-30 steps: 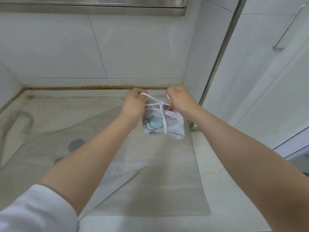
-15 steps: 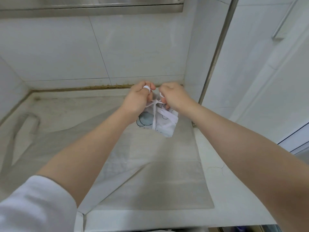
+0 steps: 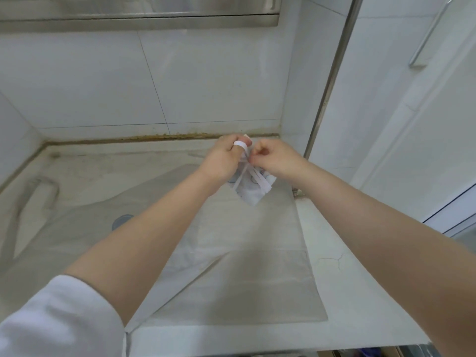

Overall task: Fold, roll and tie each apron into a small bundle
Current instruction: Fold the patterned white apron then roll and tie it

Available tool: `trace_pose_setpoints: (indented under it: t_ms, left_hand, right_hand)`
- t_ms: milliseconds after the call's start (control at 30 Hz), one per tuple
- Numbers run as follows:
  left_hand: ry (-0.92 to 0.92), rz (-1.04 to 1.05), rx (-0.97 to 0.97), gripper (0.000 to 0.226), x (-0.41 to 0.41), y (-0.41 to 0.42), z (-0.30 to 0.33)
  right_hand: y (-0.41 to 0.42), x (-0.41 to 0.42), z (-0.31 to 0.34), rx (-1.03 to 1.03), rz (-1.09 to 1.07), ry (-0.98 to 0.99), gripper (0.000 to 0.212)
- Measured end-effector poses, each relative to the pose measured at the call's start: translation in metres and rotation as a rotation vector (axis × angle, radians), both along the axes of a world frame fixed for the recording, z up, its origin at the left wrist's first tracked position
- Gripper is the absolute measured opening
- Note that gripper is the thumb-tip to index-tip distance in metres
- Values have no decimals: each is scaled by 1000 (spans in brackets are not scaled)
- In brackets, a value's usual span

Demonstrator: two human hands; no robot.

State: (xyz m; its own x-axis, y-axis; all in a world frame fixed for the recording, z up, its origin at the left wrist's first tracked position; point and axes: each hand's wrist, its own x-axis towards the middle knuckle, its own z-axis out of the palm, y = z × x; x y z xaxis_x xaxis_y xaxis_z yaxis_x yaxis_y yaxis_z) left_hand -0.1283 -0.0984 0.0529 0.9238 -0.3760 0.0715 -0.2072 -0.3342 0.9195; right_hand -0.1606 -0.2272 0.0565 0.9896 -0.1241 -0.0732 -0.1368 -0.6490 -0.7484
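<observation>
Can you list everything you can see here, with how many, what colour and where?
Apron bundle: one, white with a blue print, held above the counter between both hands.
Tie strap: one, white, looped over a left finger and wrapped round the bundle.
Flat apron: one, pale grey, spread on the counter.
Counter: one, white, below the tiled wall.
Tiled wall: white, behind.
Metal handle: one, silver, upper right.
Sleeve: one, white, lower left.
Left hand: grips the strap.
Right hand: pinches the strap.

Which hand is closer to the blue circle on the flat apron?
The left hand. It is up and to the right of the blue circle; the right hand is farther right, past the little bundle.
</observation>
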Motion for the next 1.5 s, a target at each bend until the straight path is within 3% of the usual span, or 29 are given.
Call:
trace_pose_setpoints:
  t_ms: [133,267,367,500,533,600,633,833,900,1000,1167,1233,1367,1500]
  left_hand:
    - [-19,-83,0,31,-4,-4,10]
    - [52,-94,6,28,-11,-7,25]
    - [107,-163,-86,22,-15,-6,35]
    - [149,-285,-65,22,-8,10,28]
    - [166,-305,-17,33,-6,13,27]
    - [178,-338,132,77,-6,18,29]
    - [203,-371,181,82,-7,19,32]
    - [112,-552,422,46,-30,11,49]
    - [121,-539,373,36,-35,6,50]
    - [80,-459,266,33,-46,-7,60]
    - [-31,-377,23,12,-67,-40,95]
    - [-89,-364,-53,14,-75,-58,111]
    - [-192,-353,-113,38,-93,-98,147]
    - [-329,-288,-124,35,-110,-143,191]
  right_hand:
    - [14,-2,4,-189,-125,-248,28]
    - [26,-8,20,-104,-155,-358,22]
    - [28,-16,32,129,-217,-360,24]
    - [28,-32,46,531,-215,-168,26]
    - [26,-36,49,587,-220,-153,26]
    - [22,-44,55,649,-226,-142,28]
    - [20,-48,58,654,-229,-145,29]
    - [5,-75,78,786,-341,-230,28]
    - [-2,-85,82,868,-380,-242,26]
    - [-14,-101,92,805,-406,-287,28]
    - [-50,-128,133,916,-411,-486,35]
    - [-69,-138,151,976,-354,-547,29]
    - [-111,-155,184,977,-262,-635,19]
    - [-160,-167,223,938,-268,-700,18]
